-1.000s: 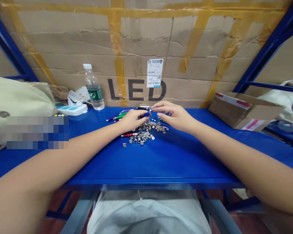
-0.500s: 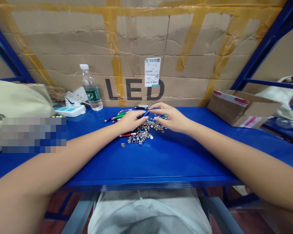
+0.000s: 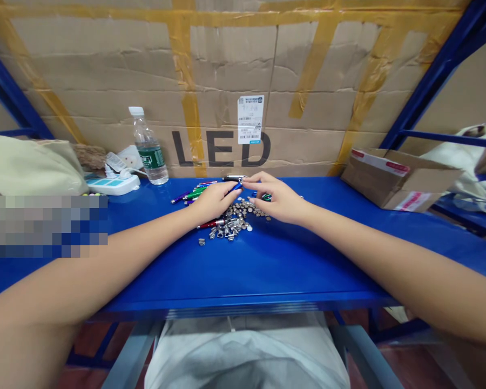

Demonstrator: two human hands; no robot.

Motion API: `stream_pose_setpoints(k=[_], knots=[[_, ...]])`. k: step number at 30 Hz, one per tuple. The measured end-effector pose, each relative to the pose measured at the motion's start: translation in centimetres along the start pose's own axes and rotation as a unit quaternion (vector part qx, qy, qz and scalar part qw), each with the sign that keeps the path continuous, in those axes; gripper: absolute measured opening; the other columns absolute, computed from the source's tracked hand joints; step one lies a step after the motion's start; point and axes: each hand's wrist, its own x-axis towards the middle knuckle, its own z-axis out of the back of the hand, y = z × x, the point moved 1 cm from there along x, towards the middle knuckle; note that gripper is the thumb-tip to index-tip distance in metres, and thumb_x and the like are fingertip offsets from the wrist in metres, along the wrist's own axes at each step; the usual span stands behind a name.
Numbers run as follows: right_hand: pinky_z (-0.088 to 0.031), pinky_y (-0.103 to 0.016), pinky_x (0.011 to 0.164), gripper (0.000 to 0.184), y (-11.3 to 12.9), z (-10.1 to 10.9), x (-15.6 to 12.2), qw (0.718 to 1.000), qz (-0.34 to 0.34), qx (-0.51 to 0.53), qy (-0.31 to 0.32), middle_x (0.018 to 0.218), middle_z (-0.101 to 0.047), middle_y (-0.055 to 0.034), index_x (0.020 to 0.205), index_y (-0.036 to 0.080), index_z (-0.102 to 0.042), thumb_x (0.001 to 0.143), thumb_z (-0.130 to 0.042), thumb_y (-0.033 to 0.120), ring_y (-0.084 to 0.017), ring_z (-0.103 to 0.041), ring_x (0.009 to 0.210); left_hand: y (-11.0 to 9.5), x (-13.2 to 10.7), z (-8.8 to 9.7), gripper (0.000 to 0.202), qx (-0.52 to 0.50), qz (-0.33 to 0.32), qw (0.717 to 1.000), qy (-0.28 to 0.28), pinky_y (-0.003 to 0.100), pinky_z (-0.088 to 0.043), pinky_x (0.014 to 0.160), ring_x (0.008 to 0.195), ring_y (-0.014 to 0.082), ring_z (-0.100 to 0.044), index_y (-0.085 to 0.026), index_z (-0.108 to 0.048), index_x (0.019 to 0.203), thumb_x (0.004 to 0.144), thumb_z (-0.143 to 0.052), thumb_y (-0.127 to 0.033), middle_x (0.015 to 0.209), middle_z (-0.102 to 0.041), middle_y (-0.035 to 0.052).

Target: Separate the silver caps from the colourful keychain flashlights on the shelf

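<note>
My left hand point(image 3: 216, 201) is closed round a slim blue pen-shaped tube point(image 3: 237, 187), its thumb and fingers pinching it above the table. At the tube's far end, the fingertips of my right hand point(image 3: 277, 197) touch it; the thumb sits lower and apart. Whether a tiny part is between those fingertips cannot be made out. Below both hands spreads a pile of small silvery metal pieces point(image 3: 230, 228), some like round button cells, others like bent clips. A red tube point(image 3: 211, 223) lies beside my left hand. Green tubes point(image 3: 194, 193) and a purple one point(image 3: 180, 198) lie behind it.
On the left stand a water bottle point(image 3: 149, 148), a white power strip point(image 3: 115, 185) and a pale bag point(image 3: 32, 167). An open cardboard box point(image 3: 397, 178) sits at the right. A large taped carton point(image 3: 328, 70) walls off the back of the blue table point(image 3: 243, 270).
The right hand's fingertips have come in closer, now touching the end of the blue tube. My left hand keeps its hold. The whole view has shifted slightly.
</note>
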Motion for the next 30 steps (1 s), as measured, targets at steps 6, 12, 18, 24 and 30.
stream_pose_setpoints(k=[6, 12, 18, 24, 30], knots=[[-0.055, -0.036, 0.08, 0.031, 0.2, 0.9, 0.5, 0.997, -0.055, 0.035, -0.036, 0.11, -0.066, -0.0085, 0.109, 0.02, -0.071, 0.085, -0.051, 0.016, -0.018, -0.065, 0.089, -0.5, 0.5, 0.3, 0.03, -0.009, -0.001, 1.0, 0.014, 0.032, -0.046, 0.078, 0.089, 0.0212, -0.064, -0.016, -0.064, 0.105, 0.096, -0.042, -0.034, 0.099, -0.071, 0.0068], [-0.055, -0.032, 0.069, 0.024, 0.0, 1.8, 0.4, 0.997, -0.054, 0.027, -0.049, 0.092, -0.072, -0.0044, 0.103, 0.021, -0.072, 0.086, -0.055, 0.022, -0.015, -0.066, 0.071, -1.6, 0.8, 0.8, 0.03, -0.03, -0.012, 0.997, 0.064, 0.03, -0.045, 0.075, 0.08, 0.0178, -0.061, -0.018, -0.063, 0.094, 0.096, -0.04, -0.036, 0.088, -0.069, 0.0037], [-0.05, -0.038, 0.085, 0.027, -0.9, 2.5, 0.3, 0.982, 0.119, -0.149, 0.002, 0.096, -0.073, -0.0046, 0.105, 0.026, -0.071, 0.094, -0.047, 0.033, -0.02, -0.066, 0.091, -1.8, 0.5, 1.4, 0.033, -0.088, -0.008, 0.986, 0.138, 0.026, -0.042, 0.063, 0.063, 0.0132, -0.054, -0.018, -0.059, 0.085, 0.095, -0.039, -0.042, 0.068, -0.058, -0.0014], [-0.048, -0.042, 0.086, 0.036, -0.7, 2.8, 0.0, 0.962, 0.164, -0.216, 0.043, 0.101, -0.071, -0.0103, 0.113, 0.02, -0.067, 0.099, -0.035, 0.028, -0.022, -0.064, 0.092, -1.9, 0.6, 1.6, 0.037, -0.085, -0.016, 0.985, 0.15, 0.026, -0.041, 0.063, 0.063, 0.0129, -0.052, -0.018, -0.058, 0.083, 0.095, -0.038, -0.046, 0.067, -0.055, -0.0018], [-0.048, -0.041, 0.082, 0.032, -0.5, 2.5, -0.1, 0.962, 0.158, -0.217, 0.048, 0.092, -0.071, -0.0101, 0.102, 0.019, -0.068, 0.098, -0.038, 0.029, -0.022, -0.063, 0.086, -2.0, 0.4, 1.7, 0.035, -0.064, -0.034, 0.984, 0.162, 0.026, -0.042, 0.066, 0.066, 0.0137, -0.053, -0.019, -0.061, 0.087, 0.095, -0.038, -0.045, 0.073, -0.059, -0.0006]])
